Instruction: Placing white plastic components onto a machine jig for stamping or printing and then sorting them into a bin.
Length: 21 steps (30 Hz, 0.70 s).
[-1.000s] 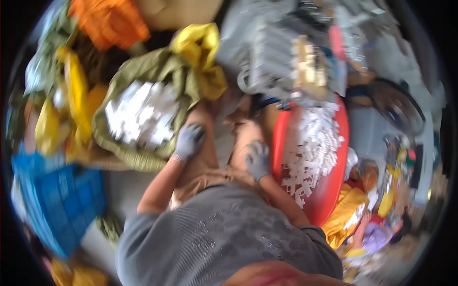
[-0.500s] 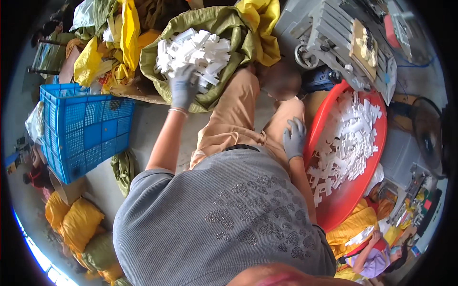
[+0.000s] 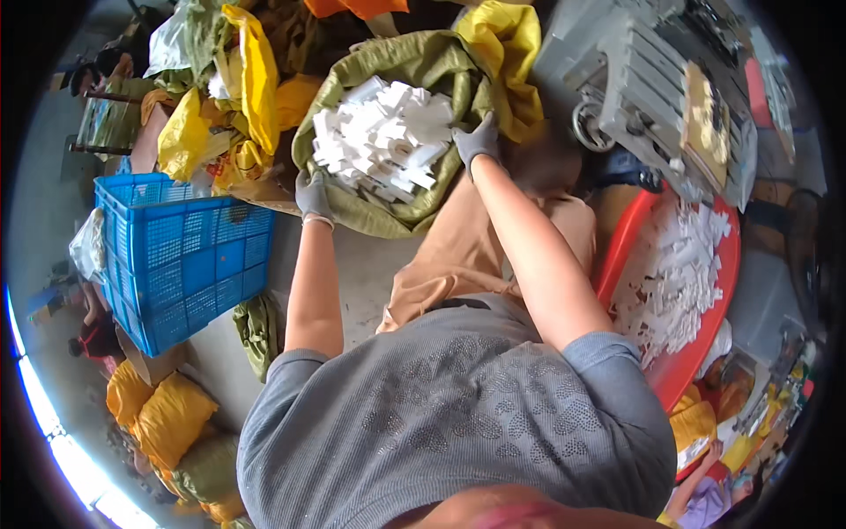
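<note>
A green woven sack (image 3: 392, 222) stands open in front of me with its rim rolled down, heaped with small white plastic pieces (image 3: 383, 137). My left hand (image 3: 313, 194), in a grey glove, is closed on the sack's rim at the near left. On the opposite side, my right hand (image 3: 478, 144), gloved the same way, has its fingers and thumb on the right part of the rim, gripping the fabric. Neither hand holds any of the white pieces. More such pieces (image 3: 683, 273) lie in a large red tub (image 3: 724, 291) to my right.
A blue plastic crate (image 3: 189, 264) stands at left, beside a green cloth bundle (image 3: 257, 333). Yellow bags (image 3: 257, 84) pile up behind it. Grey machinery (image 3: 648, 97) is at the far right. Full orange sacks (image 3: 172, 410) lie at the lower left; another person (image 3: 705, 494) is at lower right.
My left hand has moved off the white pieces to the sack's left rim. My right hand has gone from my knee beside the red tub over to the sack's right rim.
</note>
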Available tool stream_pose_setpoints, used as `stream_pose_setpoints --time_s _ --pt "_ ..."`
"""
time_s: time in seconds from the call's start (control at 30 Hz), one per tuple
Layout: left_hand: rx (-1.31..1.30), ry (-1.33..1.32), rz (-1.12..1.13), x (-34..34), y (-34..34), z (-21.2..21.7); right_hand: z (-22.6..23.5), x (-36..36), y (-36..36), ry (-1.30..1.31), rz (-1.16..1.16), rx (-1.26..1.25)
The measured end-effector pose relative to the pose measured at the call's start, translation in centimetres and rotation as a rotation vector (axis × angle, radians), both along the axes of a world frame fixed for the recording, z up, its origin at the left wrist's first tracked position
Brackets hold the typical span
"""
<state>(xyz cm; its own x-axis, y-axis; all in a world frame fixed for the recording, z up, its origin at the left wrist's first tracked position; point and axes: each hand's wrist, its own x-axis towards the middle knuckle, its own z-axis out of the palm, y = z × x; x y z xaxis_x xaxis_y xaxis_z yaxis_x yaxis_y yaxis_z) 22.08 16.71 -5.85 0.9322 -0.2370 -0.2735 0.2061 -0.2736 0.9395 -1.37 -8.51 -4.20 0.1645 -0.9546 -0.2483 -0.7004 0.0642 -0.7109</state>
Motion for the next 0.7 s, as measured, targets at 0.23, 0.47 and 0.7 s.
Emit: stream_pose_setpoints --time_s 0.23,0.47,0.7 --pt "-0.341 -0.395 0.051 2.0 -3.1 14.7 0.2 -1.6 -3.7 -0.165 0.041 0.072" --pt "-0.569 -0.194 -0.035 3.5 -0.2 23.8 14.7 -6.4 -5.0 -1.268 0.013 0.366" --pt "-0.299 0.035 0.251 4.0 8.6 10.5 4.9 -13.1 -0.2 -0.276 -0.180 0.233"
